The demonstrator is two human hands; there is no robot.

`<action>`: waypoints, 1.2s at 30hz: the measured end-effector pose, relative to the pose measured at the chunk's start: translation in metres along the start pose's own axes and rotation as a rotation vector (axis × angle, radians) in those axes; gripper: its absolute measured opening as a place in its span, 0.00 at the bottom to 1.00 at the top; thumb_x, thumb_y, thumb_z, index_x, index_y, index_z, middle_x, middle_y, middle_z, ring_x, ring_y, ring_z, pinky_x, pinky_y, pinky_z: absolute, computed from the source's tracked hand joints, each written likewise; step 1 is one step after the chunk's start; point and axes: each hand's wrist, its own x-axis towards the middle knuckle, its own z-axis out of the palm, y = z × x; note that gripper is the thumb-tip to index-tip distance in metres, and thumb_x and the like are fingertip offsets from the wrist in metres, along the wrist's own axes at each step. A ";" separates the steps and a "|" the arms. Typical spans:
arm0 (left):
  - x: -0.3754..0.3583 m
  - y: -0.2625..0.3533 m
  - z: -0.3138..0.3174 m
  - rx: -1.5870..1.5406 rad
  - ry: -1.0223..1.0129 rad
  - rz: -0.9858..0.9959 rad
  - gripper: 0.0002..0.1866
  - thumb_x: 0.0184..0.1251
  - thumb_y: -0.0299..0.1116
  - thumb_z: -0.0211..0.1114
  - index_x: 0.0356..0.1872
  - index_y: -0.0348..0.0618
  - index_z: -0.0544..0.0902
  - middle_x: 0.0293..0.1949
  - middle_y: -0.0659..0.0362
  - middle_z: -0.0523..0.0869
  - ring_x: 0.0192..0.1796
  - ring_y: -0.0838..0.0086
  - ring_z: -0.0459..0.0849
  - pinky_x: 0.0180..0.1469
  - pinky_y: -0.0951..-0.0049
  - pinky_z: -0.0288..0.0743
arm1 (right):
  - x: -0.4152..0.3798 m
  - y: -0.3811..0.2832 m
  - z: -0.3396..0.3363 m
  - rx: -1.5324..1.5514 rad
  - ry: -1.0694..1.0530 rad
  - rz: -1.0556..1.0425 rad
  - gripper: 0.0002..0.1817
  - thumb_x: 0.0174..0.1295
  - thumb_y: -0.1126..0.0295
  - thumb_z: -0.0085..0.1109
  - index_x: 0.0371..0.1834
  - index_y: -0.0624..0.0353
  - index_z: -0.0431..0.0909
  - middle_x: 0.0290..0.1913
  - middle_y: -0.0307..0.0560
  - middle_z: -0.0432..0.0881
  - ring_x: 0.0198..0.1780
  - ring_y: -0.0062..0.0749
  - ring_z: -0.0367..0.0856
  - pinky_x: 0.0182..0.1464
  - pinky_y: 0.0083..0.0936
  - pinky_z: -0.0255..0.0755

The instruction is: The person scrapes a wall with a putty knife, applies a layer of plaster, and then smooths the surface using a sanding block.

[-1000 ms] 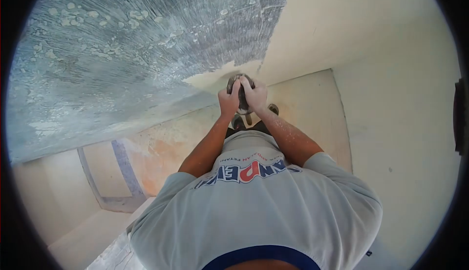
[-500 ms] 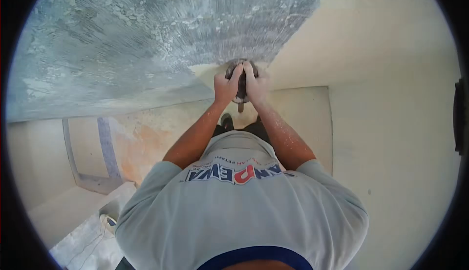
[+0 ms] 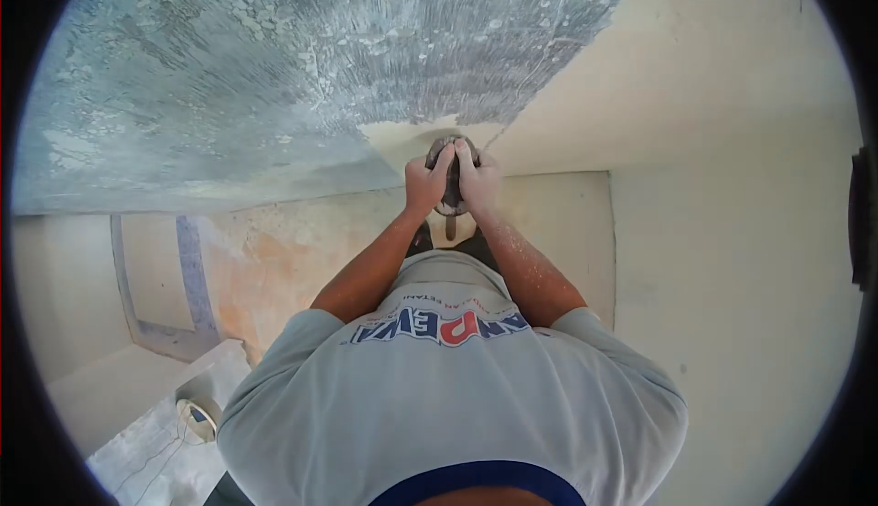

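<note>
Both hands grip a dark, rounded tool [image 3: 453, 186] close to the wall, in front of my body. My left hand [image 3: 426, 181] wraps its left side, and my right hand [image 3: 480, 181], pale with dust, wraps its right side. The thumbs lie near each other on top. A short brown handle-like piece [image 3: 451, 228] sticks out below the tool. Ahead, the wall [image 3: 320, 58] has a rough blue-grey surface with pale spots, and a smooth cream area [image 3: 393, 140] borders it by the tool. The tool's underside is hidden.
A smooth cream wall [image 3: 722, 140] stretches along the right. At the lower left, a round pale container [image 3: 197, 421] with thin cords stands on a whitish sheet [image 3: 151, 460]. Orange-stained floor [image 3: 265, 268] and a blue-edged frame [image 3: 195, 273] lie at the left.
Both hands and the dark tool have moved down in the view, toward my body. More of the cream area above the tool now shows. The grip looks the same.
</note>
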 end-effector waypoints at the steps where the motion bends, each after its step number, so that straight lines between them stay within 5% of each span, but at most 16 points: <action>1: 0.008 0.014 0.003 -0.036 0.037 0.042 0.22 0.69 0.44 0.70 0.29 0.29 0.84 0.20 0.62 0.80 0.28 0.84 0.74 0.31 0.69 0.72 | 0.007 -0.005 0.006 0.098 0.032 -0.022 0.23 0.67 0.52 0.66 0.34 0.66 0.86 0.23 0.49 0.83 0.26 0.27 0.79 0.33 0.34 0.73; 3: 0.018 0.044 -0.002 -0.063 0.019 0.135 0.20 0.69 0.42 0.69 0.34 0.29 0.84 0.24 0.62 0.83 0.30 0.84 0.76 0.32 0.70 0.74 | 0.031 -0.017 0.005 -0.044 0.025 -0.099 0.24 0.66 0.51 0.66 0.34 0.66 0.86 0.23 0.53 0.82 0.26 0.28 0.79 0.32 0.35 0.73; 4: 0.011 0.038 -0.003 -0.058 0.016 0.117 0.20 0.69 0.42 0.69 0.34 0.29 0.84 0.24 0.62 0.83 0.30 0.84 0.76 0.32 0.70 0.74 | 0.024 -0.051 -0.003 0.016 0.014 -0.132 0.25 0.68 0.53 0.65 0.29 0.70 0.84 0.20 0.41 0.79 0.25 0.20 0.72 0.29 0.31 0.70; 5: 0.011 0.034 -0.002 -0.054 0.022 0.105 0.21 0.68 0.43 0.70 0.32 0.29 0.84 0.21 0.58 0.81 0.30 0.84 0.76 0.32 0.69 0.73 | 0.020 -0.037 -0.001 0.017 0.015 -0.130 0.25 0.68 0.53 0.65 0.29 0.70 0.84 0.20 0.41 0.79 0.25 0.20 0.72 0.29 0.31 0.70; 7: 0.007 0.026 0.002 -0.060 0.030 0.033 0.22 0.68 0.43 0.70 0.31 0.28 0.84 0.19 0.55 0.80 0.31 0.85 0.76 0.31 0.67 0.73 | 0.021 -0.010 0.006 0.136 0.045 -0.162 0.25 0.65 0.50 0.66 0.31 0.67 0.84 0.22 0.55 0.81 0.24 0.29 0.78 0.32 0.35 0.72; 10: -0.009 0.006 0.002 -0.062 0.061 0.125 0.22 0.69 0.43 0.69 0.31 0.28 0.83 0.21 0.62 0.82 0.30 0.85 0.76 0.33 0.69 0.73 | 0.007 0.002 0.003 0.032 0.021 -0.095 0.25 0.66 0.50 0.65 0.35 0.67 0.85 0.22 0.52 0.82 0.26 0.27 0.78 0.33 0.34 0.73; 12: 0.012 0.020 -0.001 -0.017 0.036 0.012 0.22 0.69 0.43 0.69 0.29 0.29 0.83 0.18 0.58 0.79 0.29 0.84 0.75 0.30 0.66 0.72 | 0.019 -0.018 0.008 0.144 0.012 -0.093 0.26 0.67 0.49 0.65 0.34 0.67 0.85 0.21 0.49 0.82 0.25 0.26 0.77 0.31 0.34 0.73; 13: 0.018 0.034 -0.003 -0.049 0.023 0.131 0.22 0.69 0.43 0.70 0.27 0.29 0.83 0.17 0.59 0.78 0.27 0.84 0.74 0.28 0.67 0.71 | 0.017 -0.024 0.005 0.141 0.013 -0.077 0.26 0.67 0.49 0.65 0.34 0.67 0.85 0.21 0.49 0.82 0.25 0.26 0.77 0.31 0.34 0.73; 21: 0.000 0.010 0.002 0.006 0.086 0.116 0.22 0.69 0.43 0.70 0.27 0.29 0.84 0.17 0.57 0.80 0.26 0.84 0.73 0.29 0.69 0.71 | 0.008 0.004 0.008 0.059 0.098 -0.074 0.27 0.66 0.49 0.65 0.28 0.68 0.83 0.19 0.51 0.80 0.23 0.27 0.75 0.29 0.35 0.71; 23: 0.028 0.048 -0.002 -0.114 -0.008 0.279 0.22 0.69 0.43 0.70 0.27 0.29 0.83 0.17 0.56 0.79 0.26 0.84 0.73 0.29 0.68 0.71 | 0.027 -0.041 0.002 -0.094 0.145 -0.280 0.26 0.66 0.50 0.66 0.30 0.68 0.84 0.20 0.53 0.80 0.24 0.27 0.78 0.30 0.35 0.72; 24: 0.028 0.065 -0.007 -0.060 -0.048 0.217 0.22 0.69 0.43 0.70 0.27 0.29 0.82 0.16 0.57 0.78 0.26 0.84 0.73 0.29 0.66 0.71 | 0.027 -0.061 -0.005 0.094 0.002 -0.139 0.24 0.66 0.52 0.66 0.32 0.68 0.85 0.21 0.56 0.81 0.25 0.27 0.80 0.31 0.35 0.72; 28: 0.006 0.027 -0.001 0.047 0.017 0.109 0.21 0.68 0.43 0.70 0.29 0.30 0.84 0.18 0.56 0.80 0.27 0.82 0.77 0.31 0.65 0.73 | 0.012 -0.005 0.003 0.123 0.054 -0.093 0.22 0.66 0.52 0.66 0.35 0.66 0.87 0.24 0.55 0.84 0.26 0.29 0.81 0.32 0.35 0.74; 31: 0.004 0.019 0.009 -0.071 0.126 0.249 0.19 0.69 0.42 0.70 0.32 0.30 0.85 0.21 0.59 0.83 0.29 0.83 0.78 0.32 0.66 0.73 | 0.009 -0.001 0.006 0.063 0.104 -0.146 0.23 0.66 0.51 0.65 0.33 0.66 0.87 0.24 0.57 0.84 0.25 0.32 0.81 0.31 0.35 0.73; 36: 0.022 0.053 0.005 -0.059 -0.042 0.226 0.19 0.69 0.41 0.69 0.30 0.29 0.84 0.20 0.59 0.82 0.26 0.82 0.77 0.29 0.69 0.72 | 0.031 -0.020 -0.001 0.175 0.044 -0.104 0.22 0.66 0.54 0.66 0.32 0.67 0.85 0.20 0.48 0.81 0.24 0.24 0.75 0.29 0.33 0.71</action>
